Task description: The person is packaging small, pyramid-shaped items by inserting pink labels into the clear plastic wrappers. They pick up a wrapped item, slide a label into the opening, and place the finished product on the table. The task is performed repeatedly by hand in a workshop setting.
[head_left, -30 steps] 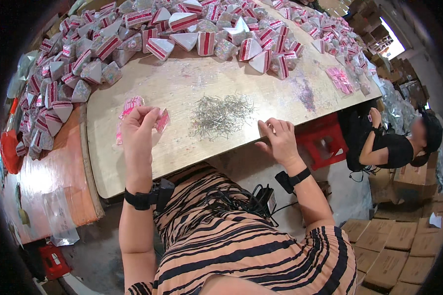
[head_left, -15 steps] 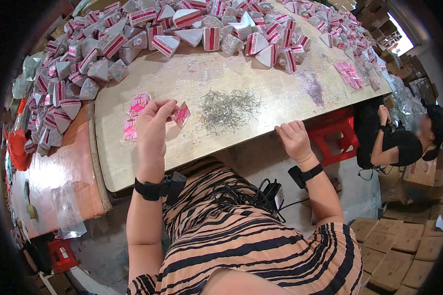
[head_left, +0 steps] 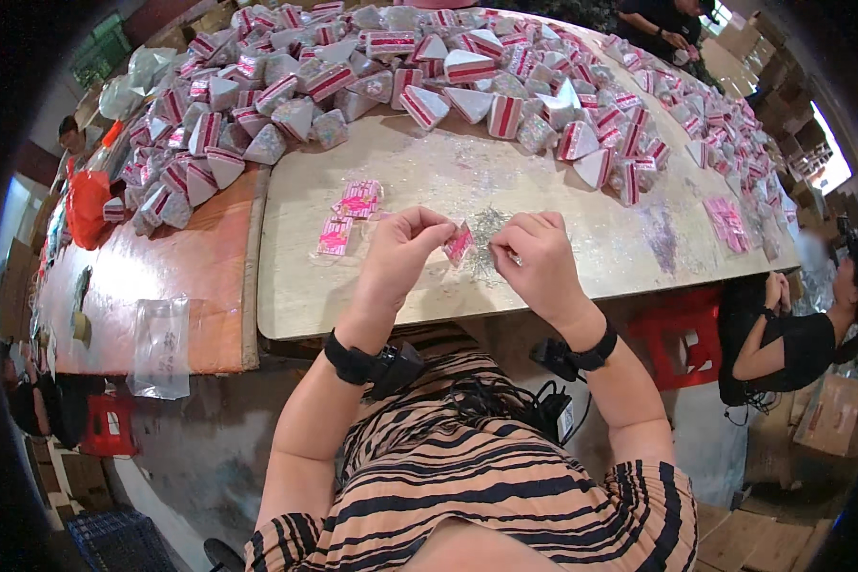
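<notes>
Between the thumb and fingers of my left hand (head_left: 400,255) is a small pink printed card (head_left: 459,245), held upright above the table. Facing it from the right, my right hand (head_left: 541,259) is closed in a pinch; anything in its fingertips is too small to make out. A short gap separates the hands. Behind them lies a loose heap of thin silver wire pieces (head_left: 487,224), partly covered by my right hand. To the left of my left hand, more pink cards (head_left: 357,199) rest on the tabletop in clear film.
Many cake-slice-shaped pieces (head_left: 329,81) with white, pink and red layers are piled along the far side of the pale table (head_left: 353,303). Pink packets (head_left: 726,225) lie at the right. An orange-brown table (head_left: 143,324) adjoins on the left. A person in black (head_left: 782,329) sits at right.
My right hand has come from the table's front edge to beside the card and closed. My left hand still holds the card. The whole view has shifted.
</notes>
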A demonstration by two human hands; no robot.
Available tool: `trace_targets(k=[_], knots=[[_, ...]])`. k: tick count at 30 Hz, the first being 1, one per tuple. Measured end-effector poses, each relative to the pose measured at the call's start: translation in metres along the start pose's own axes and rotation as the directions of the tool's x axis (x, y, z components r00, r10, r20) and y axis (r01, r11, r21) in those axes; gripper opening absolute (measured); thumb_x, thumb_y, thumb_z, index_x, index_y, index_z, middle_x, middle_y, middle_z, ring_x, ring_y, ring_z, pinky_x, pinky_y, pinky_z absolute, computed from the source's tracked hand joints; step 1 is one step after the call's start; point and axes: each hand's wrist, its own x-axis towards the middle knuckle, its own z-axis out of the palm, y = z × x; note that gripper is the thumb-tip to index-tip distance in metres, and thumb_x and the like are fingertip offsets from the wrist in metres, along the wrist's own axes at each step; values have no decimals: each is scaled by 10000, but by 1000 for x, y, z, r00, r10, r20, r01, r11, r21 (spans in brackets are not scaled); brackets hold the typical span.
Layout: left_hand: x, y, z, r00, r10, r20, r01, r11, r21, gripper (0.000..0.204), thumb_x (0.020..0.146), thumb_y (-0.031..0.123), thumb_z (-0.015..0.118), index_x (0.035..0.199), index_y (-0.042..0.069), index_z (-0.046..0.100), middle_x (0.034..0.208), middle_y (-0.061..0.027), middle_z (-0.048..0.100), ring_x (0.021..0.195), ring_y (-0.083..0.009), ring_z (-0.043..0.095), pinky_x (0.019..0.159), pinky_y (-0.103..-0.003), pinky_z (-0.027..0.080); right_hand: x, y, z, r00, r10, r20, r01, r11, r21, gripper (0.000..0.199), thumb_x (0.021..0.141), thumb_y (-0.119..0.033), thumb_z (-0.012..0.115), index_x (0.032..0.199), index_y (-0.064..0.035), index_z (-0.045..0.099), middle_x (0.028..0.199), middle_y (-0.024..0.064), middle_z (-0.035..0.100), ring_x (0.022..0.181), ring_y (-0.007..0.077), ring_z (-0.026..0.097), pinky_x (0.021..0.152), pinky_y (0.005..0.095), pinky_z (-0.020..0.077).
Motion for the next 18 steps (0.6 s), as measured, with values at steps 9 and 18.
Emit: trace_targets(k=[9,18], knots=[[-3,-1,-3,999,35,29,-39,992,123,120,859,126,655,898,12,664,811,-21,668,747,-76,577,672,-218,429,12,5,12,999,45,19,-46,999,17,79,703,-79,670,690,-81,593,699,62,581,680,247,574,732,358,386],[9,9,8,898,374,234,-437,686,582,174,836,69,645,992,7,690,838,-83,655,801,-197,626,714,-304,487,23,15,1,961,255,110,-277,909,311,57,735,-39,665,718,-11,619,668,96,607,596,208,592,625,321,442]])
